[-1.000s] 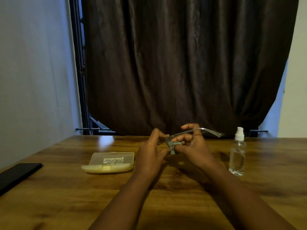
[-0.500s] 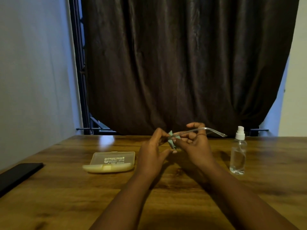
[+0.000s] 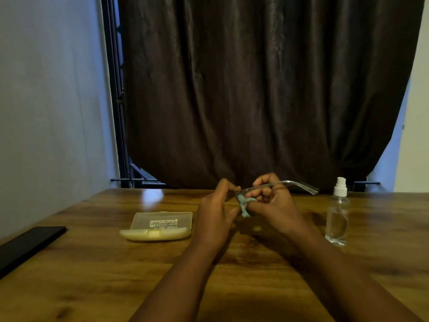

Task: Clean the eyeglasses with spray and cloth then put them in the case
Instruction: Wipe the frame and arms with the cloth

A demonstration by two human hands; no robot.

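Note:
I hold the eyeglasses (image 3: 294, 184) above the middle of the wooden table; one clear temple arm sticks out to the right. My left hand (image 3: 214, 211) grips the frame at its left end. My right hand (image 3: 272, 202) pinches a small pale green cloth (image 3: 245, 204) against the glasses near the lens. The lenses are mostly hidden behind my fingers. The pale yellow case (image 3: 159, 225) lies shut on the table, left of my left hand. The clear spray bottle (image 3: 337, 217) with a white nozzle stands upright to the right of my right hand.
A flat black object (image 3: 27, 244) lies along the table's left edge. A dark curtain (image 3: 255, 89) hangs behind the table's far edge, and a grey wall runs along the left side. Bare wooden table (image 3: 92, 287) lies in front of my arms.
The cloth in my right hand has shifted down along the glasses, from above the fingers to below them. Both hands stay at the same spot over the table.

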